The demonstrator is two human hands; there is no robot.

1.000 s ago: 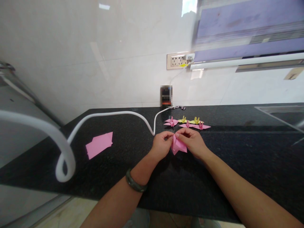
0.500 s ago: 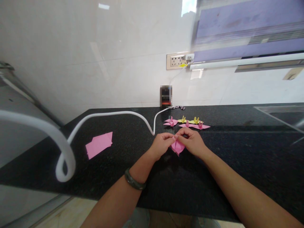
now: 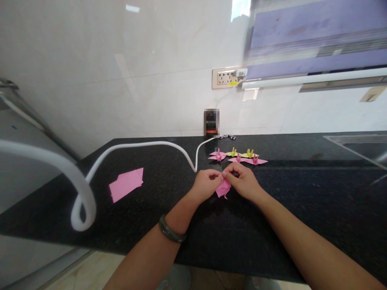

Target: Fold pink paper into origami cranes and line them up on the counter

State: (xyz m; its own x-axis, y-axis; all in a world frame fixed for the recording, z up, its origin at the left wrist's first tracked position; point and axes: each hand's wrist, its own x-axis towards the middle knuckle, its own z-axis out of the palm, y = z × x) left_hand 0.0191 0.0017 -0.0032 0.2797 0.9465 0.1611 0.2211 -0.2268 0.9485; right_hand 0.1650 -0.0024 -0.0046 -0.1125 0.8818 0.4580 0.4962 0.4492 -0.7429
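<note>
A partly folded pink origami paper [image 3: 223, 189] is pinched between my two hands over the dark counter. My left hand [image 3: 205, 186] grips its upper left edge with thumb and fingertips close together. On the other side my right hand [image 3: 243, 180] pinches the top right of the same paper. The fingertips of both hands nearly meet and hide the paper's upper part. Just beyond them sit several finished paper cranes, among them a pink crane [image 3: 218, 155], a yellow crane [image 3: 249, 154] and another pink crane [image 3: 255, 160].
A small pile of pink paper sheets [image 3: 127, 184] lies on the black counter [image 3: 169, 169] to the left. A thick white cable [image 3: 145, 143] loops across the left side. A blurred-out dark device [image 3: 211, 123] leans on the wall below a socket [image 3: 224, 77]. A sink edge [image 3: 356, 151] is at right.
The pink paper has turned slightly in my fingers, and its lower part has shifted a little to the left. My hands have stayed almost in place.
</note>
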